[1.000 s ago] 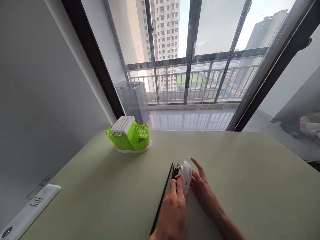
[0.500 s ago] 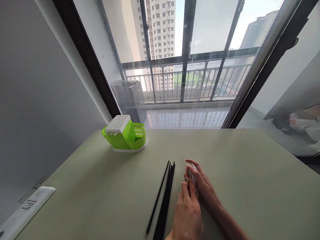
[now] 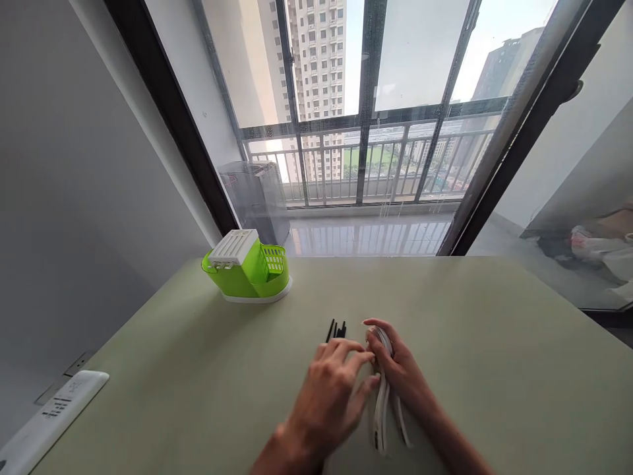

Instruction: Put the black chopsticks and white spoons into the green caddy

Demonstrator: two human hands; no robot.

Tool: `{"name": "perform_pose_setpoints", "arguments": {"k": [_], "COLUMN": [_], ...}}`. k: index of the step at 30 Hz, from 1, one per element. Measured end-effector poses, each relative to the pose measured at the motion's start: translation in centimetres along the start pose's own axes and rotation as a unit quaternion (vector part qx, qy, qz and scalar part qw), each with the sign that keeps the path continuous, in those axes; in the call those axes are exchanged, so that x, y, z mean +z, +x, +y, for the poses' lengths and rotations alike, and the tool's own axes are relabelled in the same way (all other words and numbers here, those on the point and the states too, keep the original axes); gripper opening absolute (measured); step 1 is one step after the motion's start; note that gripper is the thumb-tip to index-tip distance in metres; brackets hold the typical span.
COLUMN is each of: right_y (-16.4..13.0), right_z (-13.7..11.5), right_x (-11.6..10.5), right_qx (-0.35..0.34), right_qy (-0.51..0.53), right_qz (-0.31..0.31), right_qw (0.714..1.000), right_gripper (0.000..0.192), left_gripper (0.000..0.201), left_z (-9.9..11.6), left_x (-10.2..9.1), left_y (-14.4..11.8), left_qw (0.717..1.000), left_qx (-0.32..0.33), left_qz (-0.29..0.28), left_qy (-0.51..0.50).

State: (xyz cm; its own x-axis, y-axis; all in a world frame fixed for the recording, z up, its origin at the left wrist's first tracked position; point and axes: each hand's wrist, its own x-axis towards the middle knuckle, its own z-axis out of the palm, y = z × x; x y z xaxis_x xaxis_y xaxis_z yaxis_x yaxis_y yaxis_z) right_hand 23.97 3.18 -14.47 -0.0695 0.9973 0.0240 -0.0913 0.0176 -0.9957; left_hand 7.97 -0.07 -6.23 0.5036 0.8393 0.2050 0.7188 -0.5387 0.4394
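My right hand [image 3: 398, 359] is closed around a bundle of white spoons [image 3: 382, 412], holding its far end. Their long, slightly curved handles hang toward me, and one handle stands apart on the right. My left hand [image 3: 329, 389] is just left of the spoons, thumb and fingers apart, its fingertips close to the bundle or touching it. Beneath the left hand lie several black chopsticks [image 3: 342, 330]; only their far tips show, and the rest is hidden by the hand and forearm.
A green and white cutlery caddy [image 3: 252, 270] stands at the table's back left. Along the left edge lies a white power strip [image 3: 57, 415], with a wall socket [image 3: 76, 364] beside it. Glass sliding doors [image 3: 366, 165] border the far side of the pale green table [image 3: 469, 316].
My left hand has lifted off the white spoons and moved left, over the chopsticks. The spoon handles are now uncovered. My right hand stays nearly in place, keeping its hold.
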Motion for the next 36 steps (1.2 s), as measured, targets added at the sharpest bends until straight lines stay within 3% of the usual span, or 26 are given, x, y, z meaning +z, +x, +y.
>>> {"name": "perform_pose_setpoints", "arguments": {"k": [3, 6, 8, 11, 14, 17, 20, 23, 30, 36], "right_y": [-0.1, -0.2, -0.3, -0.3, -0.3, -0.2, -0.2, -0.3, -0.1, 0.0], "right_z": [-0.2, -0.1, 0.0, 0.2, 0.4, 0.7, 0.8, 0.9, 1.2, 1.3], "right_x": [0.1, 0.2, 0.2, 0.2, 0.4, 0.5, 0.6, 0.6, 0.6, 0.5], "right_qx": [0.001, 0.000, -0.011, -0.038, -0.055, -0.066, -0.075, -0.080, -0.091, -0.116], "right_qy": [-0.018, -0.029, -0.053, -0.098, -0.122, -0.137, -0.158, -0.165, -0.129, -0.115], "right_qz": [-0.020, -0.030, -0.032, -0.036, -0.042, -0.032, -0.017, -0.009, -0.013, -0.034], "right_qw": [1.000, 0.999, 0.998, 0.994, 0.990, 0.988, 0.984, 0.983, 0.987, 0.986], "right_gripper": [0.045, 0.043, 0.042, 0.039, 0.037, 0.035, 0.036, 0.037, 0.035, 0.036], "left_gripper": [0.027, 0.033, 0.046, 0.063, 0.065, 0.066, 0.064, 0.064, 0.063, 0.058], "left_z": [-4.1, -9.4, -12.9, -16.7, -17.8, -16.3, -13.2, -9.9, -3.1, 0.0], "left_x": [-5.4, -10.3, -12.7, -14.5, -14.6, -13.7, -12.1, -10.0, -5.3, -4.4], "left_y": [1.5, 2.4, 2.7, 2.9, 3.7, 5.0, 6.2, 7.4, 10.1, 11.0], "left_qw": [0.987, 0.937, 0.904, 0.895, 0.908, 0.913, 0.935, 0.956, 0.975, 0.981], "left_qx": [0.006, -0.045, -0.098, -0.140, -0.140, -0.153, -0.150, -0.106, 0.006, 0.046], "left_qz": [0.125, 0.267, 0.314, 0.311, 0.285, 0.278, 0.222, 0.172, 0.115, 0.070], "left_qy": [0.105, 0.220, 0.272, 0.287, 0.273, 0.258, 0.231, 0.211, 0.192, 0.175]}}
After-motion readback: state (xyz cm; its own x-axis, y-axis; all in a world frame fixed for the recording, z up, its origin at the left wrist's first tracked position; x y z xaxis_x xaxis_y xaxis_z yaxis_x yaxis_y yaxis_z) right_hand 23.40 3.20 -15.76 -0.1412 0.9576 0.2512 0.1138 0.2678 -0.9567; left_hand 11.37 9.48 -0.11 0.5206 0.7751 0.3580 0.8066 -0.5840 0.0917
